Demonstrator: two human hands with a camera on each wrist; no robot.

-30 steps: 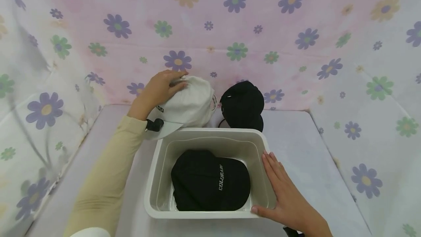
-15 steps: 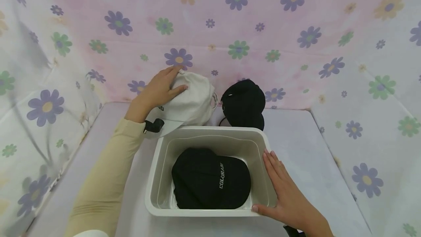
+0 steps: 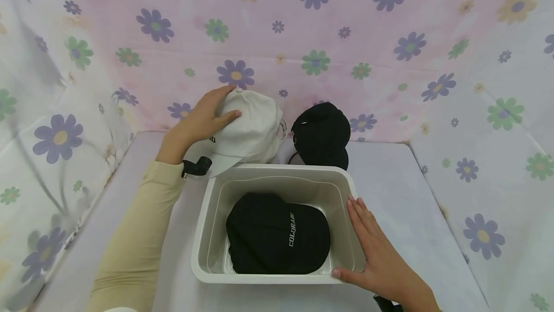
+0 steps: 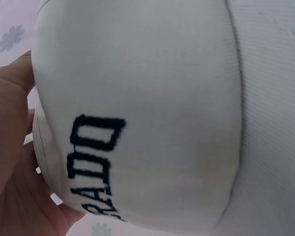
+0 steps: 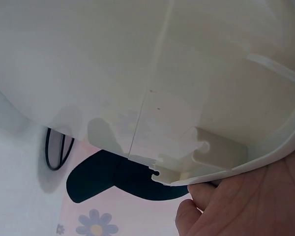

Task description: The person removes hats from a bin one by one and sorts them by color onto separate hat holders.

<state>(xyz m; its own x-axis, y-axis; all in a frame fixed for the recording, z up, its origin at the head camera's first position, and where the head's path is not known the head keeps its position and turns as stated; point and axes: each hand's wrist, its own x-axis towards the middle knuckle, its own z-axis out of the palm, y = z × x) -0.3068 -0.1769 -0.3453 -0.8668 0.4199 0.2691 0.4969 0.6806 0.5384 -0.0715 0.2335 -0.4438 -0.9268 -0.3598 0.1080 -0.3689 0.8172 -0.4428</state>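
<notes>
My left hand (image 3: 201, 119) holds the crown of a white baseball cap (image 3: 253, 124) behind the bin, its thumb on the side and its fingers reaching over the top. Dark letters on that cap (image 4: 147, 162) fill the left wrist view, with the thumb and fingers around its crown. My right hand (image 3: 383, 256) rests along the right side of a light plastic bin (image 3: 259, 279), fingers straight, thumb on the front rim. Inside the bin lies a black baseball cap (image 3: 261, 235) with "COLORADO"-like lettering, brim to the right.
Another black cap (image 3: 322, 134) stands behind the bin, close to the floral back cloth (image 3: 268, 9). Floral cloth also hangs on both sides of the pale tabletop (image 3: 398, 177). A black strap loop (image 5: 59, 150) shows in the right wrist view.
My left hand has shifted slightly left over the white cap, and the cap's crown sits a little higher and more to the left. My right hand stays on the bin.
</notes>
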